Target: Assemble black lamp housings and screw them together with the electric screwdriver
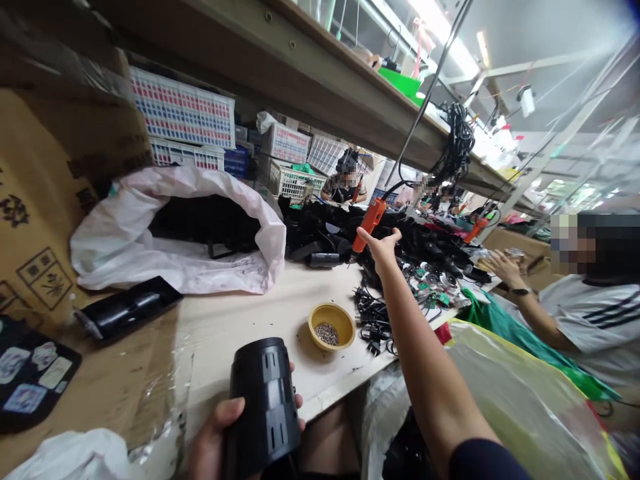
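Note:
My left hand [220,433] is wrapped around a black cylindrical housing [265,400] with slots along its side, held upright at the front edge of the table. My right arm reaches far forward, and my right hand [383,248] is at an orange electric screwdriver [371,223] hanging from a cable. Its thumb lies against the tool's lower body while another finger stands apart; the hand is not closed around it. Between my hands, a yellow bowl [345,328] holds small metal screws [327,333].
A white sack [180,273] with black parts lies on the left, before a cardboard box [60,180]. Black cords with plugs [373,317] and green circuit boards [425,287] cover the right side. A low shelf beam [300,73] crosses overhead. A co-worker [580,300] sits at right.

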The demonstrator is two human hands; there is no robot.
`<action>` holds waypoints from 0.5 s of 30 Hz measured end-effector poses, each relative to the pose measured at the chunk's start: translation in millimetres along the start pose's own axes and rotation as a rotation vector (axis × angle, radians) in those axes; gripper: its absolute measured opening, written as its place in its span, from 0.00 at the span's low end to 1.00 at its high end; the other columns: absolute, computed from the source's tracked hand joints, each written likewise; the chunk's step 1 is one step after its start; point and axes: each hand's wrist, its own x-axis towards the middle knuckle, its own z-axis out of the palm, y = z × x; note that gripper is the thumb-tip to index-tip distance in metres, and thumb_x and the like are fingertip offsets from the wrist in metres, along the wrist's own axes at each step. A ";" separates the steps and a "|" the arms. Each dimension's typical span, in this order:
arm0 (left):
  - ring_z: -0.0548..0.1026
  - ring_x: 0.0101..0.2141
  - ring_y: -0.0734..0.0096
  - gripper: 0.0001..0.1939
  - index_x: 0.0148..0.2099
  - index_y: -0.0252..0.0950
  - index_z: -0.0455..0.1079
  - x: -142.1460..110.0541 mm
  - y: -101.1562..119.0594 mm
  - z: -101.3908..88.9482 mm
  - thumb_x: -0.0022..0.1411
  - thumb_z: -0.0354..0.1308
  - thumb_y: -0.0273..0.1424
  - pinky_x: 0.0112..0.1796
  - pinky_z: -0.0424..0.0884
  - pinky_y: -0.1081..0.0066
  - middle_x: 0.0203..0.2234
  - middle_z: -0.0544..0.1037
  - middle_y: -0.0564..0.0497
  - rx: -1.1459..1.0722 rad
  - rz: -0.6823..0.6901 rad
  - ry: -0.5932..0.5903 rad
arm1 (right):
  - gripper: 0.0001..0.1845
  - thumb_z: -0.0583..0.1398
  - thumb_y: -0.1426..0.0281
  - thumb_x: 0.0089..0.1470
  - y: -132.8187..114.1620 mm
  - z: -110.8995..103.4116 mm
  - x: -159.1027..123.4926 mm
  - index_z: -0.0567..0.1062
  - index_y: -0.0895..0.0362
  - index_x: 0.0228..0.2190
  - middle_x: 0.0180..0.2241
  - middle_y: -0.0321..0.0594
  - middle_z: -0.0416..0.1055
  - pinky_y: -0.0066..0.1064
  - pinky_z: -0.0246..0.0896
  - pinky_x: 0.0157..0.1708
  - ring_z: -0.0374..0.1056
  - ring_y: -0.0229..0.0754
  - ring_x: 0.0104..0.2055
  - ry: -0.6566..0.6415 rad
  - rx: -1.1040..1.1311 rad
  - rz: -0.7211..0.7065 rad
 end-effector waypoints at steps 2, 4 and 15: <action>0.81 0.38 0.51 0.17 0.46 0.35 0.79 -1.6 -1.1 3.8 0.52 0.66 0.29 0.41 0.77 0.59 0.45 0.81 0.38 0.018 -0.025 0.035 | 0.21 0.61 0.65 0.60 1.2 9.5 15.3 0.67 0.58 0.53 0.52 0.46 0.68 0.44 0.69 0.45 0.69 0.47 0.48 -0.077 0.072 0.026; 0.81 0.35 0.53 0.20 0.46 0.33 0.79 -2.7 -2.5 5.0 0.49 0.69 0.31 0.39 0.76 0.62 0.39 0.82 0.36 0.047 -0.042 0.044 | 0.13 0.60 0.66 0.62 4.3 16.6 11.7 0.72 0.60 0.46 0.44 0.42 0.72 0.37 0.71 0.38 0.72 0.41 0.40 -0.151 0.154 0.027; 0.78 0.33 0.55 0.45 0.65 0.42 0.54 5.3 -19.3 -3.9 0.46 0.69 0.35 0.35 0.72 0.60 0.35 0.80 0.45 0.137 0.048 0.239 | 0.19 0.63 0.77 0.34 -64.6 2.1 -163.3 0.67 0.54 0.33 0.23 0.28 0.65 0.26 0.63 0.17 0.63 0.34 0.21 -0.762 0.890 -0.031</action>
